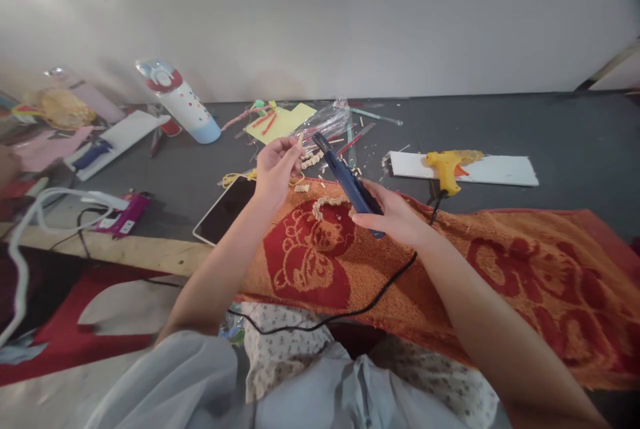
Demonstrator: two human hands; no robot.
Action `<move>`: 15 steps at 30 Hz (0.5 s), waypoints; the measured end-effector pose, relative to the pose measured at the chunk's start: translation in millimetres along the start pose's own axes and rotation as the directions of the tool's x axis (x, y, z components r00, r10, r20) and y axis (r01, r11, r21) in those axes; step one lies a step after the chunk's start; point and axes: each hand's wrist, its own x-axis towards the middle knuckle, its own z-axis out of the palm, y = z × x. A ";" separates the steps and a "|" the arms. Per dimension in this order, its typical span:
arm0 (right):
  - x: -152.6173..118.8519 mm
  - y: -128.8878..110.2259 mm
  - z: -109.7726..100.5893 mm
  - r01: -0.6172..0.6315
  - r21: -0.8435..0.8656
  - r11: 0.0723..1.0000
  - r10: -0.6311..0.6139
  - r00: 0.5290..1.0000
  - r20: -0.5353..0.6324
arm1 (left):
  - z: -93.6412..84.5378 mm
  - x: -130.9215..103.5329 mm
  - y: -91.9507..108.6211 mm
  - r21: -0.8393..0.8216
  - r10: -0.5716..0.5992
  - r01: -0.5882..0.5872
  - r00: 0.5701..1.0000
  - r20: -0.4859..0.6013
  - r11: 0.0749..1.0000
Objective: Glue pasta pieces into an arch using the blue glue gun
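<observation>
My left hand pinches a thin pale stick upright between thumb and fingertips. To its right, my right hand is wrapped round a dark blue tool, whose narrow tip points up and left toward the stick without touching it. Short pale pieces lie near the orange towel's edge, below my left hand. A curved row of small pale pieces rests on the orange and red towel, partly behind the tool.
A yellow glue gun sits on a white board at the right. A tablet, a bottle, yellow paper and a purple power strip are at the left. A black cable crosses the towel.
</observation>
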 end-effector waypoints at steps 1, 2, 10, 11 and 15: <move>-0.1 -0.3 0.0 -0.003 0.006 1.000 0.003 1.000 0.018 | 1.9 0.7 -1.1 -0.017 -0.005 0.004 1.000 -0.023 1.000; -0.4 -1.3 0.0 -0.007 0.015 1.000 0.007 0.999 0.040 | 3.1 1.2 -3.0 -0.031 -0.007 0.006 0.999 -0.045 1.000; -5.2 -16.6 6.4 0.004 -0.015 1.000 -0.003 0.996 0.089 | -3.2 -1.9 -20.2 -0.063 -0.040 0.034 0.994 -0.102 0.997; -5.8 -17.5 7.6 0.009 -0.024 1.000 -0.007 0.996 0.093 | -3.5 -2.6 -20.6 -0.072 -0.033 0.027 0.995 -0.096 0.997; -7.2 -18.7 10.3 0.055 -0.136 0.989 -0.042 0.995 0.091 | -1.8 -4.8 -20.9 -0.103 -0.014 0.006 0.997 -0.075 0.995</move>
